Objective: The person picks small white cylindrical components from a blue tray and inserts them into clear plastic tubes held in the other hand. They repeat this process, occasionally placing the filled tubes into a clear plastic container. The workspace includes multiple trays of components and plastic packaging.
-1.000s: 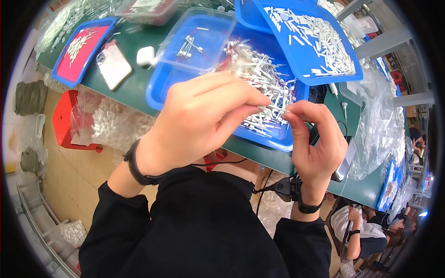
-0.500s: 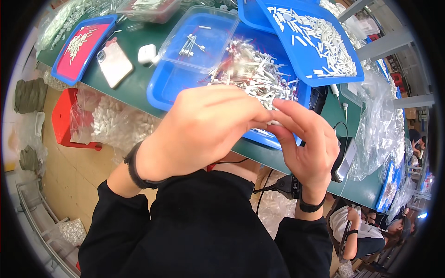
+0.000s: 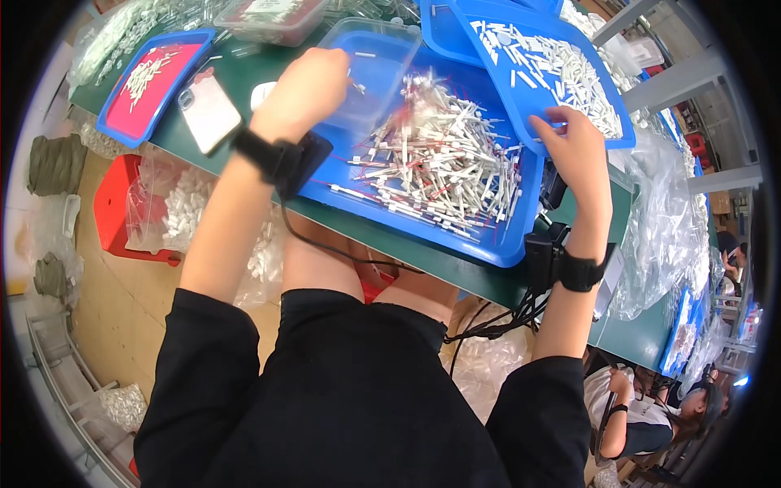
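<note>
My left hand [image 3: 309, 89] is over the clear plastic container [image 3: 399, 37], its fingers curled and turned down. Thin white-tipped pieces [image 3: 358, 84] show beside the fingertips, and whatever the fingers hold is hidden. At the right, my right hand [image 3: 579, 154] reaches to the near edge of the upper blue tray [image 3: 514, 102], thumb and forefinger apart with nothing visible between them. Short white tubes [image 3: 573, 77] are heaped in that tray. Between the hands, a larger blue tray [image 3: 508, 254] holds a pile of white sticks with red wires [image 3: 455, 154]; the clear container overlaps its left part.
Left on the green table [image 3: 472, 285] are a phone [image 3: 209, 112] and a blue tray with a pink base [image 3: 116, 128]. Black cables [image 3: 496, 328] run from my wrist straps. A red stool [image 3: 114, 207] bears a bag of white parts. A co-worker [image 3: 643, 415] sits at right.
My hands were together over the stick pile. They have parted: the left went up and left to the clear container, the right up and right to the tube tray.
</note>
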Motion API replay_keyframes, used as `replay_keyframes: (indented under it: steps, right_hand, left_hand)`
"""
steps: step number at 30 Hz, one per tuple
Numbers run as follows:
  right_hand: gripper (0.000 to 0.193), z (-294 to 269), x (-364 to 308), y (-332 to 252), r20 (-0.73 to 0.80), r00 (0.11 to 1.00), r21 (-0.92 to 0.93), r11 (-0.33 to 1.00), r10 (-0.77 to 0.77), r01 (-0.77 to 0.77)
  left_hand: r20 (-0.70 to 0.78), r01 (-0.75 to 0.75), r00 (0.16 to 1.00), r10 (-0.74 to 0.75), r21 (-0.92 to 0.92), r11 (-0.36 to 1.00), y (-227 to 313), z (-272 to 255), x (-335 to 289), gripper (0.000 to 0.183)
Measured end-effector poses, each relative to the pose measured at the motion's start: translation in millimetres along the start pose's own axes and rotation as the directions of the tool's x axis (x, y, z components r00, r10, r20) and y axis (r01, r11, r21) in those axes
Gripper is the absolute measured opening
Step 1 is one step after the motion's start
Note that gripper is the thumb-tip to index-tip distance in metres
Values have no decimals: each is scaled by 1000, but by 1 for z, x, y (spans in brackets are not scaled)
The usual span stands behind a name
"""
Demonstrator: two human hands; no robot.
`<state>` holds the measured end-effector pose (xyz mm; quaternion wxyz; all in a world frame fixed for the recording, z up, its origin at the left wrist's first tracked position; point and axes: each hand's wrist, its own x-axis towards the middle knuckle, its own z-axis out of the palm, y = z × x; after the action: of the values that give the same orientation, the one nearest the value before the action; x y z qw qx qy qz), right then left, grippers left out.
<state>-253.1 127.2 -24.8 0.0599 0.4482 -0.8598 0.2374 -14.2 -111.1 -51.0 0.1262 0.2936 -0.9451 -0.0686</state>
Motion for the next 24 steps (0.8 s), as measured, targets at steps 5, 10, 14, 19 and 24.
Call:
replay_keyframes:
  steps: [5,10,14,19,24]
  right_hand:
    - [20,7,11,-3,51,998,59,998,30,-33]
    - [20,2,10,-1,25,999,47,998,-35,33]
    - [21,-2,9,2,-79,991,-2,994,-106,106]
    - [19,4,17,5,41,999,-125,992,-24,29]
    - [17,2,15,4,19,999,-292,956,-26,31]
  left_hand:
    - [166,-36,986,-8,263,964,11,-5,6,20]
    - [148,-24,989,-30,350,936,14,6,15,20]
    - [130,-40,991,1,296,954,13,8,16,14]
    - [-139,65,990,-30,259,964,11,9,20,15]
    - [-445,22,887,-126,-233,972,35,-26,2,13]
